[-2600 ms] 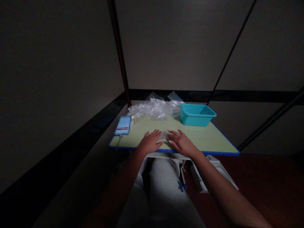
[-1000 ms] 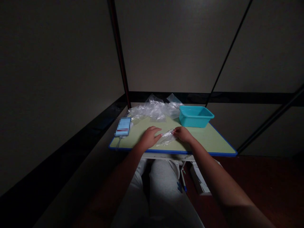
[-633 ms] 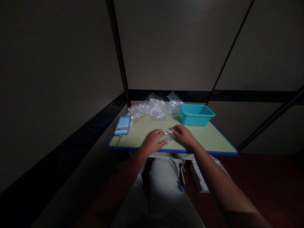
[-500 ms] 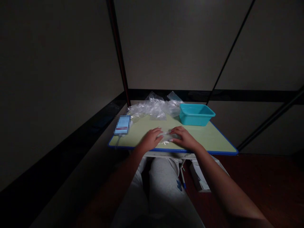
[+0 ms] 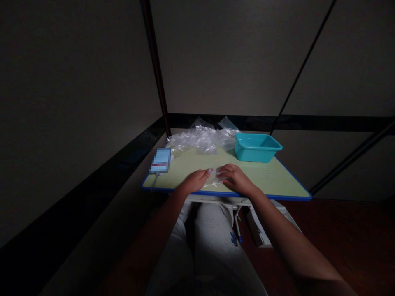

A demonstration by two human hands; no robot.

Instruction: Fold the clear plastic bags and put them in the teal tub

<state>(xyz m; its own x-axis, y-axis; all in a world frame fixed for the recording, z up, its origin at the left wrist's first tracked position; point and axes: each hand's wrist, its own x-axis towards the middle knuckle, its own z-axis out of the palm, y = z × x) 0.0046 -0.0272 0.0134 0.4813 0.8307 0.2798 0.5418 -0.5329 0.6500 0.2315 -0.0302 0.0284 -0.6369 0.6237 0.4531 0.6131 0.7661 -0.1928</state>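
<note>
A small clear plastic bag [image 5: 213,181] lies near the front edge of the table, between my two hands. My left hand [image 5: 196,181] has its thumb and fingers pressed together at the bag's left side, pinching it. From the right, my right hand [image 5: 235,179] rests over the bag with its fingers apart, bent slightly and touching the plastic. The bag's right part is hidden under those fingers.
A heap of clear plastic bags [image 5: 202,137] lies along the back of the pale green table [image 5: 185,163]. At the back right stands a turquoise basin [image 5: 256,154]. A phone-like device with a blurred screen [image 5: 161,159] leans at the left edge.
My left hand's fingers have come from spread to pressed together on the bag. My right hand stays in about the same place, and the view has shifted slightly.
</note>
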